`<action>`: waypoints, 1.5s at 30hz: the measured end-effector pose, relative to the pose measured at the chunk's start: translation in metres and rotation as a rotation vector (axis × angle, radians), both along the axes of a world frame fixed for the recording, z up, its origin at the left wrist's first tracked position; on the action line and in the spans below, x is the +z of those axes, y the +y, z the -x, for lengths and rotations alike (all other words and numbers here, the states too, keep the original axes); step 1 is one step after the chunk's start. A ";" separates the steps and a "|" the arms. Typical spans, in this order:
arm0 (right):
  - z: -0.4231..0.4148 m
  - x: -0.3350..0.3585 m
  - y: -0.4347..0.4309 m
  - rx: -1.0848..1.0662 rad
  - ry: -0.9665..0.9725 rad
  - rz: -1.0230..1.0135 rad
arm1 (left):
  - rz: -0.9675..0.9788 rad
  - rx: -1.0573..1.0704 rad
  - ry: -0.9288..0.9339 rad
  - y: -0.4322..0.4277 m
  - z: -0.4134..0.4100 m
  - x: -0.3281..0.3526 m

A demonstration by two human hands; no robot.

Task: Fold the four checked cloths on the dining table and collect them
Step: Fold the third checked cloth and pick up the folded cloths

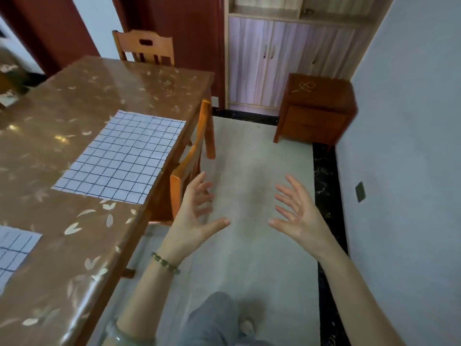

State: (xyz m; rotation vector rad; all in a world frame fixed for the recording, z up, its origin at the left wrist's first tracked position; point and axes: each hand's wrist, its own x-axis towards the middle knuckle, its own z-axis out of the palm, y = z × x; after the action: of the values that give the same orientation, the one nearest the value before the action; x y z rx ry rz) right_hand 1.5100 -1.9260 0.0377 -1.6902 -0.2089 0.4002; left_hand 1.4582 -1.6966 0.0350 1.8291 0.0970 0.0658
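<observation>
A white cloth with a dark checked grid (pixel 122 157) lies flat and unfolded on the brown dining table (pixel 82 96), close to its right edge. A second checked cloth (pixel 12 250) shows partly at the left border of the view, nearer to me. My left hand (pixel 197 211) and my right hand (pixel 296 211) hover over the floor to the right of the table, palms facing each other, fingers spread, holding nothing. Neither hand touches a cloth. A bead bracelet sits on my left wrist.
A wooden chair (pixel 189 166) is tucked under the table's right side, right beside my left hand. Another chair (pixel 144 47) stands at the far end. A brown bedside cabinet (pixel 316 108) stands against the right wall, a wardrobe (pixel 287 58) behind it. My leg shows below.
</observation>
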 end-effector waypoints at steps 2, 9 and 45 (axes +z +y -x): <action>-0.031 -0.003 0.013 0.061 0.003 0.001 | 0.001 0.075 0.006 0.008 -0.014 0.000; -0.144 -0.012 0.073 0.227 -0.033 0.017 | 0.017 0.226 -0.039 0.053 -0.091 -0.025; -0.462 -0.042 0.472 1.411 0.013 0.155 | 0.147 1.366 0.103 0.235 -0.282 -0.058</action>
State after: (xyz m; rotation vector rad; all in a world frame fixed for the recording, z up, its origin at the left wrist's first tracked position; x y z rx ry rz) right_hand 1.9722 -1.4535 -0.0042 -1.4385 -1.4012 1.4702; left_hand 1.7402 -1.4618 -0.0229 1.3154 1.3572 0.8813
